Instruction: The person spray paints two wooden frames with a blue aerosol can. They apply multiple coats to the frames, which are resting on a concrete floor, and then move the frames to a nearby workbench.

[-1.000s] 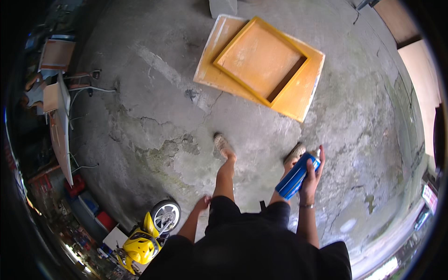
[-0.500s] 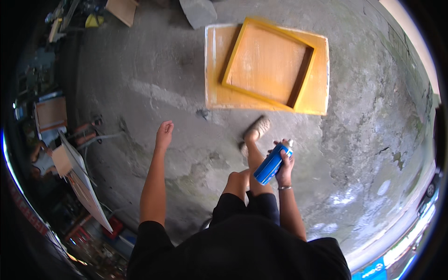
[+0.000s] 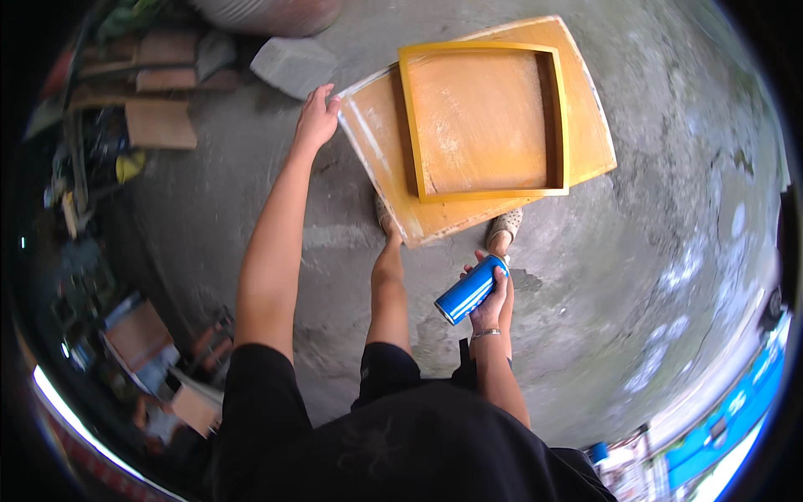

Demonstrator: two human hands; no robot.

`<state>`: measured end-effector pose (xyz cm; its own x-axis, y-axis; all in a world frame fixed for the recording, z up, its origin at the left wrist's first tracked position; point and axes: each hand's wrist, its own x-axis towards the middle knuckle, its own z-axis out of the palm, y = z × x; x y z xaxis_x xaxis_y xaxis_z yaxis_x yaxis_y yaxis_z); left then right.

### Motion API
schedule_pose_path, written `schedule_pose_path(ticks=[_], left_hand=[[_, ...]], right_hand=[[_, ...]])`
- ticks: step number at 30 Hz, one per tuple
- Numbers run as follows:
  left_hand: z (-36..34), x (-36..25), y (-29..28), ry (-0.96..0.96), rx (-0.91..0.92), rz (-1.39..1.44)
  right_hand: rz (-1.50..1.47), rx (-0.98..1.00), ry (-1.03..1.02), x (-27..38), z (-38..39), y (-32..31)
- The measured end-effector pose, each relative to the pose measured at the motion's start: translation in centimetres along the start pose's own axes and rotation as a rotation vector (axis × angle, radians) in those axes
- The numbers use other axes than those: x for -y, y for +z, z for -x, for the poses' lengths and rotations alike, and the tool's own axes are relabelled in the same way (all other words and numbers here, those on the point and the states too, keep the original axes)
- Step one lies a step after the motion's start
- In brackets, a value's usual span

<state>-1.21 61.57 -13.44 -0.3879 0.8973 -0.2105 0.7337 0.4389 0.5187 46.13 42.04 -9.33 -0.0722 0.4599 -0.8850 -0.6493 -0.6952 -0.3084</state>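
We see right hand (image 3: 488, 309) clutching blue can (image 3: 470, 290), lower centre; left hand (image 3: 318, 121), upper left, at orange board (image 3: 386, 134) corner, grip unclear.

The person here wears the camera on their head, the left of a side-by-side pair, and it looks steeply down past the black shirt (image 3: 418, 452) to the concrete floor (image 3: 636, 259). The shirt looms nearest, along the lower edge; the left hand (image 3: 316, 124) and right hand (image 3: 489, 313) both fall inside the view, with the wooden board (image 3: 381, 125) toward the top. Being a wide fisheye, it bends straight edges toward its dark, rounded rim.
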Motion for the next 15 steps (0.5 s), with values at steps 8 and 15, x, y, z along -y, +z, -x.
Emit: schedule_pose_path(ticks=[8, 15], left_hand=[[-7.4, -1.7, 7.2, 0.08, 0.228, -0.005], [-4.4, 3.2, 7.2, -0.024, 0.231, 0.004]], right_hand=[[-0.251, -0.074, -0.052, -8.6, -3.7, 2.3], [-0.316, -0.153, -0.121, -9.5, -4.9, 4.7]])
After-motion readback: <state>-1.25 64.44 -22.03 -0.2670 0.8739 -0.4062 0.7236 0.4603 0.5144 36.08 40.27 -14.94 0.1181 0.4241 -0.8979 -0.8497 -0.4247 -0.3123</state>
